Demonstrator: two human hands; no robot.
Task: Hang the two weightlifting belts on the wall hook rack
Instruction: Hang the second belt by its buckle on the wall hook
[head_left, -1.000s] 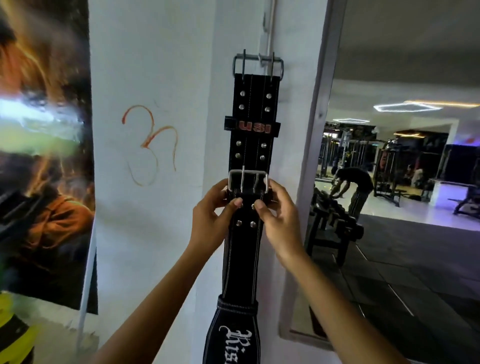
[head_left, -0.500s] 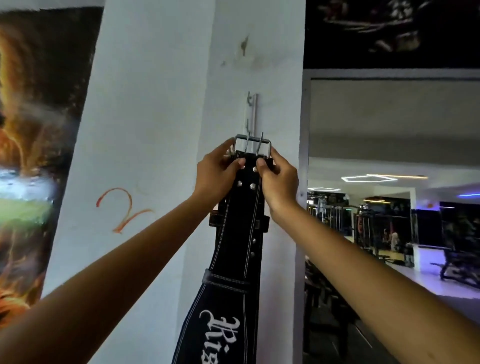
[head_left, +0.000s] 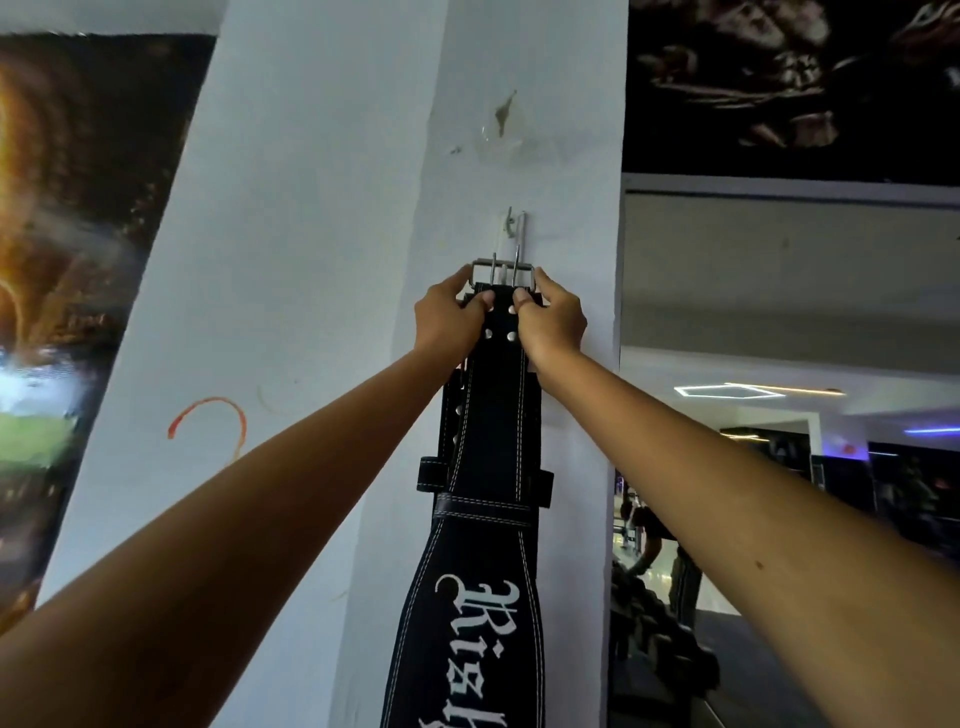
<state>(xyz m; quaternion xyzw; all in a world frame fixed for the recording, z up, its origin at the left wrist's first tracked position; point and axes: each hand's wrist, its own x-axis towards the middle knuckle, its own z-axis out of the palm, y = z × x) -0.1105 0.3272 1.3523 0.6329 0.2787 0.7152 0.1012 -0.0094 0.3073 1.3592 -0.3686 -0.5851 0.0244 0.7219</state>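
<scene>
A black leather weightlifting belt (head_left: 491, 426) with white stitching and white lettering hangs down the white pillar. Its steel buckle (head_left: 503, 274) sits just under the metal wall hook (head_left: 515, 228). My left hand (head_left: 451, 318) grips the belt's top at the left of the buckle. My right hand (head_left: 551, 318) grips it at the right. Behind it lies a second black belt (head_left: 451, 415); only its left edge and loop show. I cannot tell whether the front buckle is caught on the hook.
The hook is fixed to a narrow white pillar (head_left: 332, 260). A large poster (head_left: 78, 260) covers the wall on the left. A mirror (head_left: 789, 415) on the right reflects the gym floor, a weight rack and a person.
Both hands have raised the front belt's buckle from halfway down the hung belt up to the hook. The view has tilted upward with them.
</scene>
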